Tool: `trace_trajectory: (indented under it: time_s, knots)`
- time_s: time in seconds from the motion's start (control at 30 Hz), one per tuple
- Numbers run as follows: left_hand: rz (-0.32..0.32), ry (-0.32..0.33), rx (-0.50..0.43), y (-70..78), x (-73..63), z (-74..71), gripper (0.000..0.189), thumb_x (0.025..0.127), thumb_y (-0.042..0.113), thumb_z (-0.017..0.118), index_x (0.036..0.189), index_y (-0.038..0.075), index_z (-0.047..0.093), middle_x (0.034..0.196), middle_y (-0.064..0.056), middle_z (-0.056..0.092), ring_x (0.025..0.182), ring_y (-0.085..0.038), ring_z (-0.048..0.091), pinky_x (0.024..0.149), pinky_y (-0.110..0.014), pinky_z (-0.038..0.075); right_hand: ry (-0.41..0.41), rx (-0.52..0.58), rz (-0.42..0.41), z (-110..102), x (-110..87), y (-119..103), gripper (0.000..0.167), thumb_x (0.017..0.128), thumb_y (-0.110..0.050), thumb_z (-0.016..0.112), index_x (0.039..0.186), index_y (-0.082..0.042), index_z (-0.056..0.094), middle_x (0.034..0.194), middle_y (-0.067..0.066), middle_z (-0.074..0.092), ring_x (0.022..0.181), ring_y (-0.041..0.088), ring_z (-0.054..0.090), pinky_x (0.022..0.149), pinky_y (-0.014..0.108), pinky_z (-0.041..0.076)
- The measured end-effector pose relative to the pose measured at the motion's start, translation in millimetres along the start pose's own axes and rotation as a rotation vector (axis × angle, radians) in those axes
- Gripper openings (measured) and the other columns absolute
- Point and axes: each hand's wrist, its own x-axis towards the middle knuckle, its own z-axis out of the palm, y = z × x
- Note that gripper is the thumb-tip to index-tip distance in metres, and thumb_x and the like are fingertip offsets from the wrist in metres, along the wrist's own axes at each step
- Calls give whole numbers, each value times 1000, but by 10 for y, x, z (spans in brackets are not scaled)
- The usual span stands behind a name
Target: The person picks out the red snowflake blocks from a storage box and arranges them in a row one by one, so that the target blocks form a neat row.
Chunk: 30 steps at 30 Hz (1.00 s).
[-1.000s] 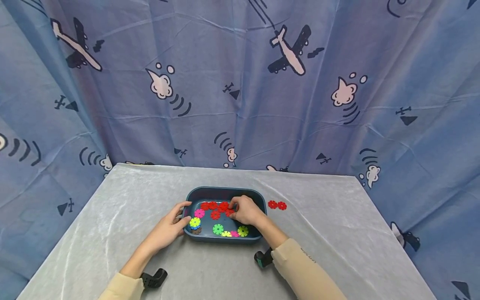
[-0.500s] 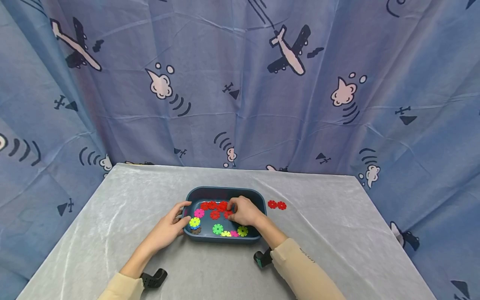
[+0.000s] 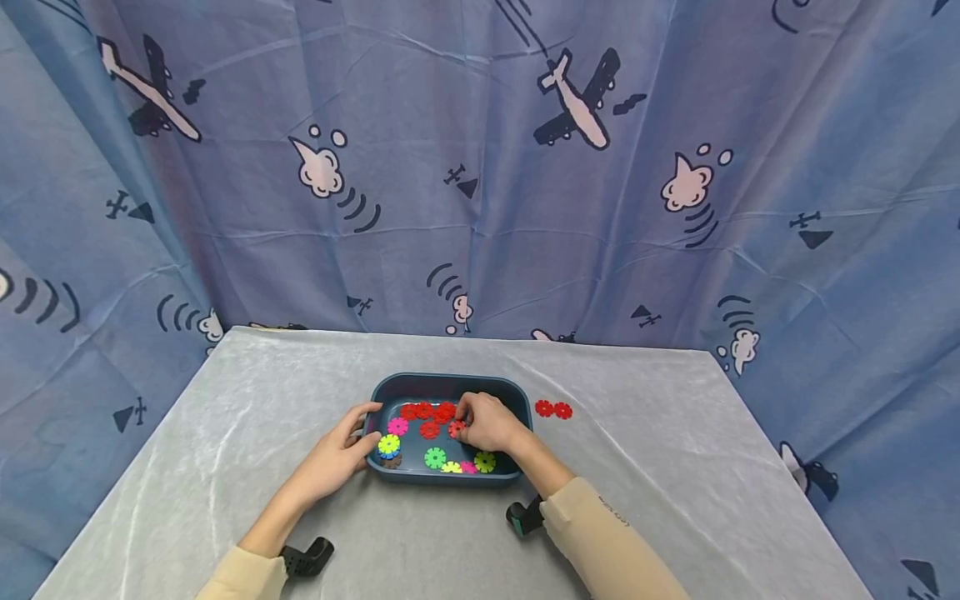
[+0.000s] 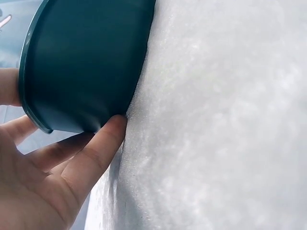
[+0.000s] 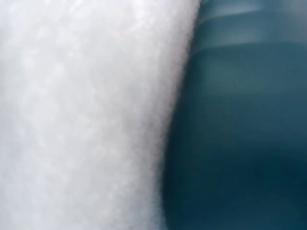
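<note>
Red disc [image 3: 455, 428] likely being picked up: right hand [image 3: 489, 423] apparently pinches it, left hand [image 3: 337, 458] grips the tray [image 3: 450, 480]; next calls for lifting clear.

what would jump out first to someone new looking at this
Probably the bright red discs inside the dark teal tray, where the right hand is pinching at one of them while the left hand holds the tray's left end. Next, perhaps, the airplane-print curtain behind the pale table.

A printed curtain [image 3: 405, 275] around a table [image 3: 660, 467] marks a screened workspace.
</note>
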Motion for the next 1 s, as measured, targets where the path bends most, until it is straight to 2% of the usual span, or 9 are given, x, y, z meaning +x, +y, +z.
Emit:
trace_trajectory:
  time_s: [0.43,0.7,1.0]
  knots:
    - [2,-5,10,3,-18,-13,49,107,26,55,153,19,41,152,-27,42,134,-41,51,87,-43,58,15,48,-22,15,-6,-6,24,87,-12,82,96,-8,61,70,0,54,59,14,50,57,27,43]
    - [12,-2,18,12,-26,-38,49,107,25,55,154,18,40,151,-28,42,134,-43,50,87,-43,58,38,79,-43,-6,13,-44,14,91,-5,75,95,-6,62,69,-1,57,59,13,52,57,27,44]
    - [7,-6,11,18,-6,-5,49,107,26,55,153,18,41,151,-28,42,134,-42,50,86,-42,58,47,107,-55,-154,-70,-81,12,92,-3,73,98,-4,63,74,0,59,62,14,54,59,28,47]
